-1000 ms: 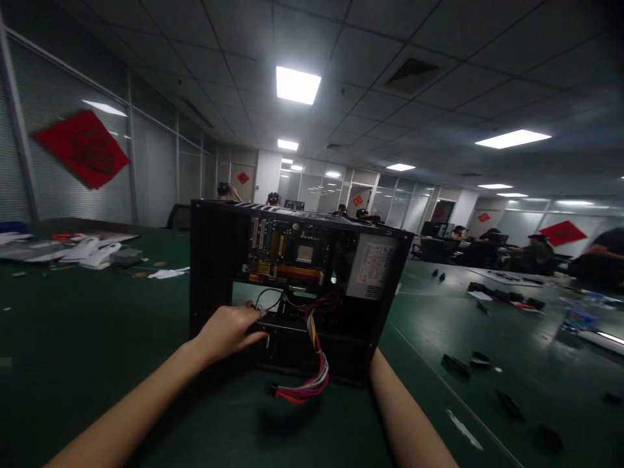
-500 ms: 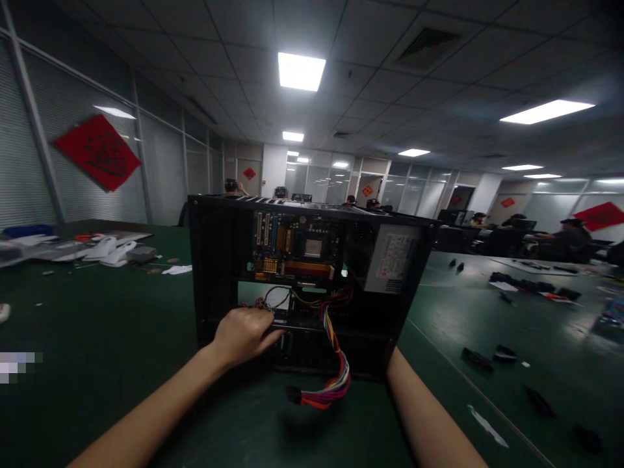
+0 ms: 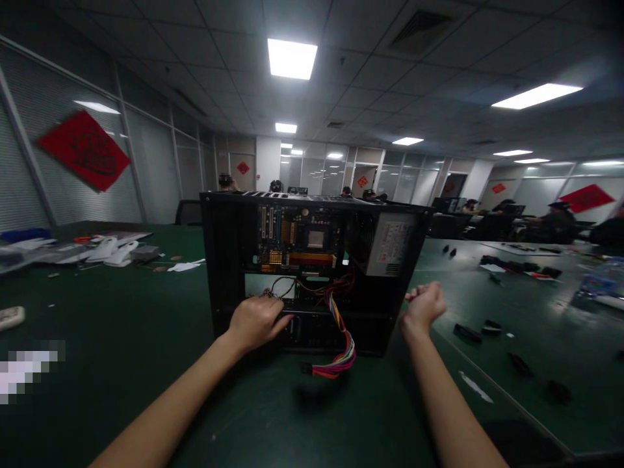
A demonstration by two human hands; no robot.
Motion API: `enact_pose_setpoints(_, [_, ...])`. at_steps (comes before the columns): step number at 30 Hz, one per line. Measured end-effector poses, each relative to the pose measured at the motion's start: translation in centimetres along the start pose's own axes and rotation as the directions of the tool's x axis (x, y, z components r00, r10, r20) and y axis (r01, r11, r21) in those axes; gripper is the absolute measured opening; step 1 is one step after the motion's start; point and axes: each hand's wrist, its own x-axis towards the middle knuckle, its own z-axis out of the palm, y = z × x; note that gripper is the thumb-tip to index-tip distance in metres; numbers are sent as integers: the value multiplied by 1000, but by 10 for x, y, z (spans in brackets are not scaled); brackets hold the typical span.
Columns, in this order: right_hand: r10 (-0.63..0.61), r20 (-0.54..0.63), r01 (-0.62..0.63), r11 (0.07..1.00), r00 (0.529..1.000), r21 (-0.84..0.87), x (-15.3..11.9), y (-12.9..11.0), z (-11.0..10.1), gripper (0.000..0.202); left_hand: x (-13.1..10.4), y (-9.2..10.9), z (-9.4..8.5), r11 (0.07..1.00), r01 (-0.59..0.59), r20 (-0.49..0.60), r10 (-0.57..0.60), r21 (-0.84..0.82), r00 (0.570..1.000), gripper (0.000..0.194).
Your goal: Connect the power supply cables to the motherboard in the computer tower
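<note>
A black computer case [image 3: 227, 260] stands on the green table with its open side toward me. Inside are a motherboard [image 3: 273, 231] and, at upper right, a power supply [image 3: 390, 246]. A bundle of coloured cables [image 3: 347, 351] hangs out of the front, ending in a dark connector [image 3: 306, 368]. My left hand [image 3: 256, 320] is wrapped over the crossbar in the lower part of the case, its fingers hidden behind the bar. Just right of the case, my right hand [image 3: 425, 309] has curled fingers with nothing visible in them; whether it touches the side panel I cannot tell.
Papers and white pieces [image 3: 117, 250] lie at the table's left. Several small black parts [image 3: 468, 333] and a white strip [image 3: 475, 386] are scattered to the right. Clear plastic bottles [image 3: 604, 276] lie at far right. People [image 3: 560, 221] sit at desks behind.
My right hand has come out from behind the case's lower right side and risen beside it, fingers curled. My left hand keeps its hold on the crossbar. The view has shifted slightly.
</note>
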Motion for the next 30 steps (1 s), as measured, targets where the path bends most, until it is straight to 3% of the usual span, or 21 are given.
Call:
enact_pose_setpoints(1, [-108, -29, 108, 994, 994, -13, -10, -8, -6, 45, 0, 0, 1, 1000, -1, -4, 1, 0, 1000, 32])
enact_pose_setpoints(3, [-371, 108, 378, 924, 922, -58, -41, -26, -18, 46, -1, -1, 2, 1000, -3, -13, 3, 2, 1000, 32])
enact_pose_setpoints(4, [-449, 324, 482, 876, 833, -26, -60, -35, -22, 44, -2, -1, 3, 1000, -4, -16, 4, 3, 1000, 31])
enact_pose_setpoints(5, [-466, 573, 558, 830, 674, 19, -79, -44, -25, 40, -2, -1, 3, 1000, -5, -17, 5, 3, 1000, 31])
enact_pose_setpoints(6, [-422, 768, 621, 783, 481, 42, -98, -51, -26, 41, -2, -1, 3, 1000, -6, -16, 6, 2, 1000, 31])
enact_pose_setpoints(7, [-322, 895, 669, 743, 309, 37, -114, -57, -25, 51, -2, -1, 3, 1000, -3, -15, 3, 1, 1000, 32])
enact_pose_setpoints(8, [-211, 952, 689, 725, 220, 2, -127, -61, -23, 57, -2, -1, 3, 1000, 1, -14, -1, 0, 1000, 32])
enact_pose_setpoints(10, [-6, 992, 675, 733, 129, -83, -143, -63, -16, 42, -1, 0, 2, 1000, 7, -10, -7, 1, 1000, 33])
enact_pose_setpoints(11, [63, 989, 621, 773, 132, -132, -147, -61, -14, 28, -1, 0, 1, 1000, 8, -10, -8, 2, 1000, 33])
enact_pose_setpoints(12, [110, 979, 525, 831, 170, -184, -149, -57, -11, 19, -1, 0, 0, 1000, 8, -12, -7, 4, 1000, 32])
enact_pose_setpoints(13, [146, 957, 375, 897, 250, -235, -150, -53, -10, 20, -1, 0, 0, 1000, 6, -14, -6, 5, 1000, 32])
enact_pose_setpoints(14, [188, 912, 176, 948, 364, -265, -151, -49, -10, 28, -1, 0, -1, 1000, 4, -14, -4, 4, 1000, 31])
enact_pose_setpoints(16, [310, 746, -239, 949, 589, -205, -155, -40, -11, 42, 0, 0, -2, 1000, -2, -15, 2, -3, 1000, 31])
enact_pose_setpoints(17, [382, 653, -386, 911, 654, -147, -158, -37, -12, 47, 0, 0, -2, 1000, -4, -13, 4, -8, 1000, 31])
enact_pose_setpoints(18, [444, 576, -481, 871, 686, -98, -161, -35, -13, 49, 0, 0, -2, 1000, -2, -9, 2, -13, 1000, 31])
enact_pose_setpoints(22, [557, 430, -586, 807, 710, -78, -168, -31, -20, 49, 1, 0, -3, 1000, 14, 13, -14, -7, 1000, 34])
enact_pose_setpoints(30, [511, 462, -531, 842, 725, -98, -164, -19, -37, 42, 0, -1, -6, 999, 4, 24, -3, -42, 1000, 33])
